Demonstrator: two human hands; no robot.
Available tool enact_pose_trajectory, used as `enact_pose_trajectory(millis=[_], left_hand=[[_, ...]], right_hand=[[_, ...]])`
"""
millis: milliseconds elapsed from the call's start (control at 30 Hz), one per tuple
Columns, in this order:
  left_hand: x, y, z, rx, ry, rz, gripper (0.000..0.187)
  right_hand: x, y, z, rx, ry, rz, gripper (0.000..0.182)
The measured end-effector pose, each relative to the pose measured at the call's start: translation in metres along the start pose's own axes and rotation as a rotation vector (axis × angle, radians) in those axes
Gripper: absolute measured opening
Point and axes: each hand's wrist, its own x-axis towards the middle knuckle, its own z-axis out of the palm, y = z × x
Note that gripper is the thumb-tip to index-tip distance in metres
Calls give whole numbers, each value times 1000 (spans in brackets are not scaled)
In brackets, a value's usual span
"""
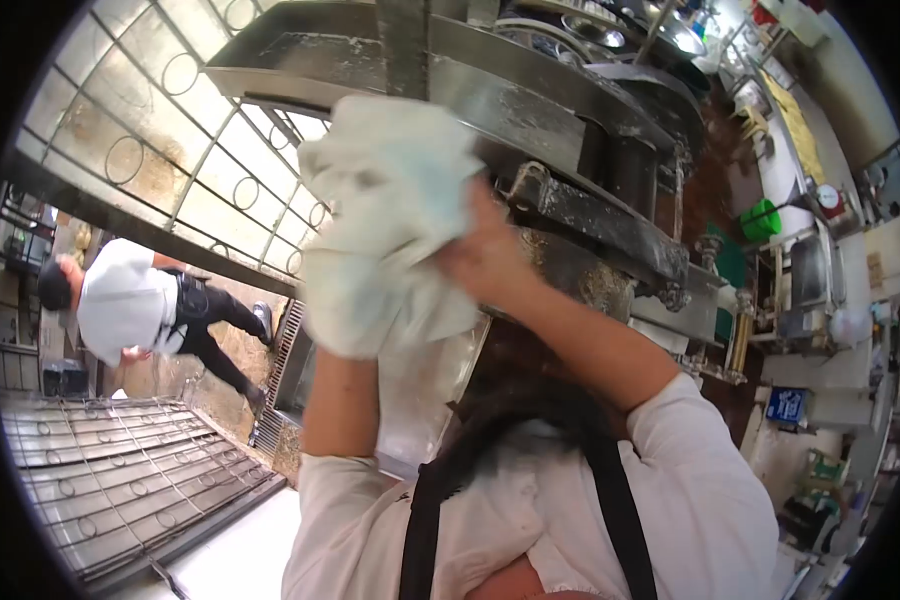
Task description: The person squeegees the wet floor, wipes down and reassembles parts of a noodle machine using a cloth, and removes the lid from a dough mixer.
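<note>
Both my arms are raised in front of me, with a crumpled white cloth bunched between my hands. My right hand grips the cloth's right side, fingers closed into its folds. My left hand is hidden inside the cloth; only its forearm shows, running up into the bundle. Below are my white shirt and black apron straps. The cloth is held close to the camera, in front of a stainless steel counter.
The view is strongly tilted. Another person in a white shirt and dark trousers is at the left. Wire racks with ring patterns lie at lower left and upper left. Metal bowls, a green container and shelves fill the right.
</note>
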Motion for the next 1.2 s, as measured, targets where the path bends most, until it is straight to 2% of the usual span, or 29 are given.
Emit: enact_pose_trajectory(millis=[67, 133, 167, 200, 233, 267, 333, 367, 400, 433, 467, 500, 533, 567, 600, 667, 700, 733, 767, 800, 833, 867, 933, 1000, 1033, 1067, 1100, 1167, 1200], left_hand=[[31, 36, -7, 79, -293, -127, 48], [67, 72, -46, 449, -557, -201, 34], [84, 86, -72, 631, -402, -98, 25], [105, 84, -103, 709, -38, 30, 29], [131, 87, -132, 729, 344, 116, 36], [162, 93, -171, 848, 576, 233, 44], [213, 102, -217, 708, 841, 261, 50], [238, 106, -233, 620, 931, 251, 53], [266, 104, -248, 672, 897, 211, 57], [293, 102, -262, 725, 862, 172, 63], [316, 92, -264, 793, 936, 158, 70], [340, 82, -267, 858, 1012, 138, 80], [359, 74, -251, 767, 1236, 121, 89], [359, 79, -243, 732, 1222, 133, 90], [344, 87, -232, 700, 1209, 140, 91], [341, 83, -232, 687, 1220, 162, 92], [345, 77, -239, 710, 1242, 180, 93], [351, 74, -245, 737, 1257, 203, 95], [337, 80, -237, 699, 1170, 284, 102], [342, 66, -251, 689, 1157, 422, 93], [348, 52, -265, 683, 1135, 557, 83], [344, 55, -268, 577, 1061, 572, 85], [332, 55, -261, 374, 891, 583, 88], [334, 64, -256, 482, 929, 502, 87], [340, 72, -251, 689, 1043, 409, 84], [342, 71, -250, 800, 1122, 398, 80], [346, 70, -249, 909, 1207, 380, 76], [343, 73, -245, 869, 1197, 355, 77], [342, 74, -245, 840, 1187, 344, 78]], right_hand=[[0, 38, -62, -269, 128, -120, 82], [-18, 58, -155, -676, 314, -32, 71], [-27, 68, -201, -866, 398, 38, 67], [-27, 59, -253, -1056, 375, -105, 59], [-24, 51, -283, -1028, 438, -74, 56], [-15, 39, -301, -912, 490, -20, 53], [15, 18, -321, -846, 483, 21, 48], [38, 12, -320, -956, 397, 17, 50], [65, 9, -317, -1065, 310, 11, 51], [102, 12, -298, -1134, 308, -105, 47], [140, 16, -279, -1206, 313, -223, 43], [189, 21, -258, -1143, 300, -364, 35], [236, 26, -230, -1080, 272, -439, 37], [282, 26, -194, -952, 205, -467, 40], [324, 27, -157, -764, 117, -461, 44], [397, 25, -82, -161, -176, -291, 51], [422, 22, -50, -48, -297, -189, 55], [439, 16, -24, -112, -386, -109, 59], [443, 5, 1, -519, -392, -91, 64], [447, -6, 25, -930, -426, -83, 69], [460, 15, 48, -948, -394, -237, 73], [475, 45, 72, -961, -355, -400, 76], [479, 91, 131, -828, -20, -852, 73], [487, 125, 172, -782, -57, -1204, 64], [501, 169, 194, -600, -341, -908, 55], [514, 201, 208, -406, -605, -597, 47], [508, 201, 200, -540, -462, -638, 39], [466, 193, 161, -823, -187, -704, 25], [449, 187, 138, -987, -183, -576, 19]])
